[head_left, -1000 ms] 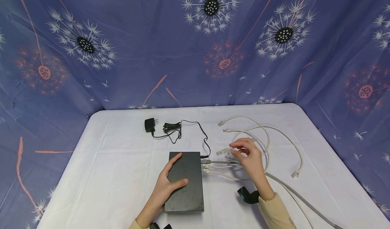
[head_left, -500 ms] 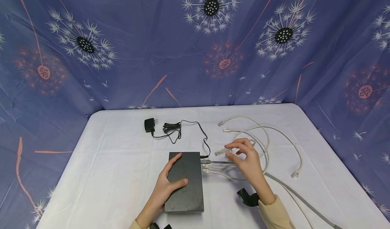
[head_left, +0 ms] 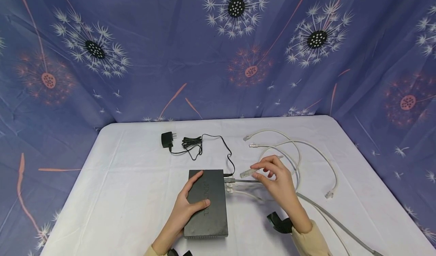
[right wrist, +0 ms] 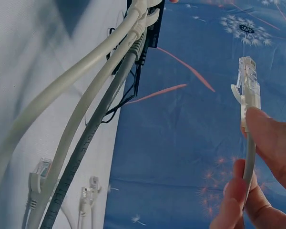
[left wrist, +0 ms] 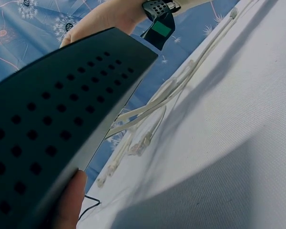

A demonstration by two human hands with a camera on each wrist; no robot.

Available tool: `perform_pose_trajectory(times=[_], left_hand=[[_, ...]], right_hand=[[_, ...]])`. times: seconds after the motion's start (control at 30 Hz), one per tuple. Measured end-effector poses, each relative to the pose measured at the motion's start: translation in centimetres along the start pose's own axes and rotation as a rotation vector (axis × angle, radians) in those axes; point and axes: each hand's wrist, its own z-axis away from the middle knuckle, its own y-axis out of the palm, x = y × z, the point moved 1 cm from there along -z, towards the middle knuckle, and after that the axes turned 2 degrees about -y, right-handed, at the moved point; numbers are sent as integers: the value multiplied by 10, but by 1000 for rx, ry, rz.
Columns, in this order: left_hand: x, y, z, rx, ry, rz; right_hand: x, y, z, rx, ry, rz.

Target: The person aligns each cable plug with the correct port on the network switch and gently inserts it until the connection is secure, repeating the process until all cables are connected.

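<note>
My left hand [head_left: 185, 206] grips a black network switch [head_left: 214, 214] across its left side, thumb lying on the top face. In the left wrist view the vented side of the switch [left wrist: 62, 105] stands close to the camera. Between thumb and fingertips my right hand [head_left: 277, 176] pinches an Ethernet cable [right wrist: 249, 152] just behind its clear plug [right wrist: 248, 76]. That plug is in the air, apart from the switch and to the right of its port side. A grey cable [head_left: 243, 181] and two white cables [head_left: 246, 194] are plugged into that side.
A black power adapter [head_left: 167, 139] lies at the back, its bundled cord [head_left: 192, 142] running to the switch. Loose white Ethernet cables [head_left: 318, 148] lie curled at the back right. The grey cable trails to the front right edge. A patterned blue curtain [head_left: 204, 59] hangs behind.
My right hand has moved slightly left with the cable, bringing its plug a little nearer the switch and lower. The plug's tilt has changed. The left hand stays in place on the switch.
</note>
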Motion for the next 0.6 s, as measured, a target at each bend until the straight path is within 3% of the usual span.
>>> perform_pose_trajectory(times=[0.6], left_hand=[[1,0,-1,24,-7,54]], right_hand=[[13,-4,-1,-114,-183,256]])
